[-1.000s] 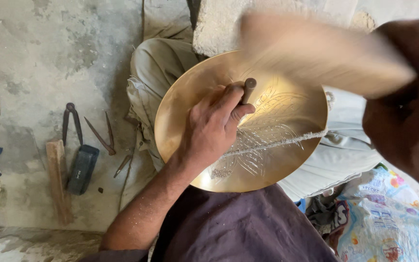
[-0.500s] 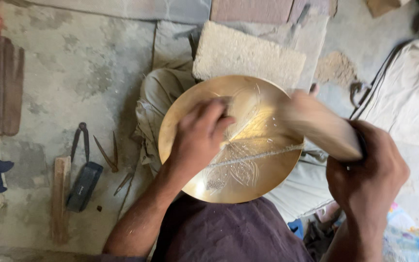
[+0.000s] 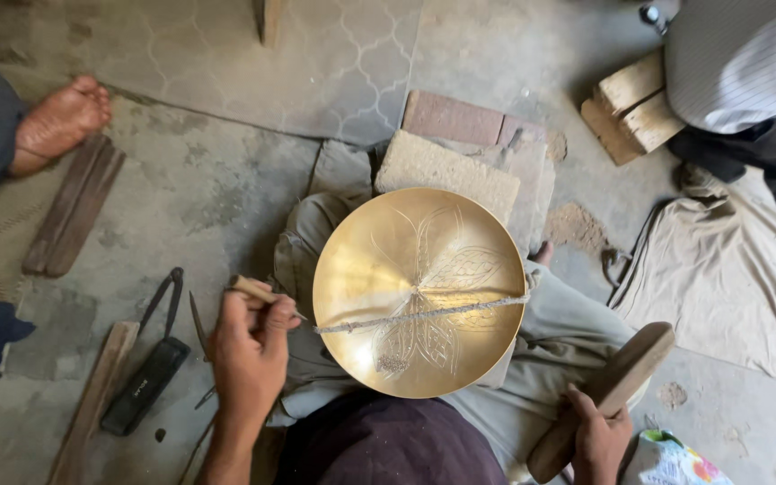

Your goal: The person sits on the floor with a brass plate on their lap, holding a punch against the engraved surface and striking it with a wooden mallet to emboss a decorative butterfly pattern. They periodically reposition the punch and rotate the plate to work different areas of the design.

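Round engraved brass dish [image 3: 419, 292] on lap, left hand [image 3: 249, 346] pinching thin wooden-handled chisel [image 3: 258, 291], right hand [image 3: 599, 440] gripping flat wooden mallet [image 3: 608, 391] beside the knee

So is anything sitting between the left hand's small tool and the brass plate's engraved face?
Nothing visible. The left hand holds the small tool just off the brass plate. Only a taut cord crosses the plate's face.

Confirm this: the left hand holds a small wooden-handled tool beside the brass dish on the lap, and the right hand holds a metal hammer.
Not quite. The right hand holds a flat wooden mallet, not a metal hammer; the head view shows its plain wood. The rest stands: the left hand holds a small wooden-handled tool beside the brass dish on the lap.
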A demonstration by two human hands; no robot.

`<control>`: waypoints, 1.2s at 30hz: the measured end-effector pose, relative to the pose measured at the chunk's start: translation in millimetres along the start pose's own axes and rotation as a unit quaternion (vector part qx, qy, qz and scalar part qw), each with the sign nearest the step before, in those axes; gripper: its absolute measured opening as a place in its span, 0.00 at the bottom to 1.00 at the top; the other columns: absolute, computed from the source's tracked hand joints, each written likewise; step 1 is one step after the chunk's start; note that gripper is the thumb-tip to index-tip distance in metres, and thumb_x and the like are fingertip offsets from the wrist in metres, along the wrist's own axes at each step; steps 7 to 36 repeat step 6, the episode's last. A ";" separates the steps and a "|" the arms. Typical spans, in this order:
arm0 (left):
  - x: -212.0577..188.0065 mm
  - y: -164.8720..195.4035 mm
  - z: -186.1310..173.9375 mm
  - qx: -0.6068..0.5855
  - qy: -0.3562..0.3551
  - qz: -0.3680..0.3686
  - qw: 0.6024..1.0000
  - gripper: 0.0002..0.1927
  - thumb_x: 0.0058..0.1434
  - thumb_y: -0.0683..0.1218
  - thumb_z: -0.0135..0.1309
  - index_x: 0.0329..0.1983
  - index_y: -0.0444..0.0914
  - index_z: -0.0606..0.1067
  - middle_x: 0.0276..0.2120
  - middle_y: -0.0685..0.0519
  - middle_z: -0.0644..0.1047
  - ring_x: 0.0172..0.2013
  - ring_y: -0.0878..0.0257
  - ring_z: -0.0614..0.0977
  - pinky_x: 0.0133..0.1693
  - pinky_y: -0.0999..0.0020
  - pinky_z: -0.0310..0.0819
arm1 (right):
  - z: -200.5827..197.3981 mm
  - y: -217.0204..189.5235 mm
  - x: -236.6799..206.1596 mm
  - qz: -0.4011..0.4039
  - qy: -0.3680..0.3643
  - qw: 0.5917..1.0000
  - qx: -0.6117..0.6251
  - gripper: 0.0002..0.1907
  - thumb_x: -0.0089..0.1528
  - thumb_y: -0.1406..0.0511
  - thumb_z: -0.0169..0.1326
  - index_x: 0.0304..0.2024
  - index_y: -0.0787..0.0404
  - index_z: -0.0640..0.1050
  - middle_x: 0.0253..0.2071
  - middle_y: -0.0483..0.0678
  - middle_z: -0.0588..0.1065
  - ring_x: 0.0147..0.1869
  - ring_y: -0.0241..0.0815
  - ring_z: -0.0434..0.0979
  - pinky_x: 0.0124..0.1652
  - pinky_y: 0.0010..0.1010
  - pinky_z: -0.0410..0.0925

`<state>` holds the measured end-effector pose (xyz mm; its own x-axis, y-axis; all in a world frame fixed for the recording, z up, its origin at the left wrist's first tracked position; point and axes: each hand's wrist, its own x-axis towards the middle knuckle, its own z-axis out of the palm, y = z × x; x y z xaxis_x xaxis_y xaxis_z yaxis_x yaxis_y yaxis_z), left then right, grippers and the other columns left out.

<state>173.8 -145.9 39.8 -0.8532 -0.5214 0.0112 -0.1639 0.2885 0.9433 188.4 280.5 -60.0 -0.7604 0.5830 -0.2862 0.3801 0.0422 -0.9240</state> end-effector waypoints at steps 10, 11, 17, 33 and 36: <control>-40.8 5.6 9.3 0.046 -0.057 0.055 0.996 0.14 0.65 0.49 0.58 0.43 0.33 0.71 0.31 0.51 0.83 0.32 0.62 0.89 0.29 0.68 0.78 | -14.8 -11.3 -21.8 -0.034 0.001 0.997 -0.064 0.16 0.57 0.68 0.65 0.43 0.71 0.77 0.33 0.53 0.79 0.33 0.45 0.77 0.36 0.37 0.70; -40.8 5.6 9.3 0.046 -0.057 0.055 0.996 0.14 0.65 0.49 0.58 0.43 0.33 0.71 0.31 0.51 0.83 0.32 0.62 0.89 0.29 0.68 0.78 | -14.8 -11.3 -21.8 -0.034 0.001 0.997 -0.064 0.16 0.57 0.68 0.65 0.43 0.71 0.77 0.33 0.53 0.79 0.33 0.45 0.77 0.36 0.37 0.70; -40.8 5.6 9.3 0.046 -0.057 0.055 0.996 0.14 0.65 0.49 0.58 0.43 0.33 0.71 0.31 0.51 0.83 0.32 0.62 0.89 0.29 0.68 0.78 | -14.8 -11.3 -21.8 -0.034 0.001 0.997 -0.064 0.16 0.57 0.68 0.65 0.43 0.71 0.77 0.33 0.53 0.79 0.33 0.45 0.77 0.36 0.37 0.70; -40.8 5.6 9.3 0.046 -0.057 0.055 0.996 0.14 0.65 0.49 0.58 0.43 0.33 0.71 0.31 0.51 0.83 0.32 0.62 0.89 0.29 0.68 0.78 | -14.8 -11.3 -21.8 -0.034 0.001 0.997 -0.064 0.16 0.57 0.68 0.65 0.43 0.71 0.77 0.33 0.53 0.79 0.33 0.45 0.77 0.36 0.37 0.70; -40.8 5.6 9.3 0.046 -0.057 0.055 0.996 0.14 0.65 0.49 0.58 0.43 0.33 0.71 0.31 0.51 0.83 0.32 0.62 0.89 0.29 0.68 0.78 | -14.8 -11.3 -21.8 -0.034 0.001 0.997 -0.064 0.16 0.57 0.68 0.65 0.43 0.71 0.77 0.33 0.53 0.79 0.33 0.45 0.77 0.36 0.37 0.70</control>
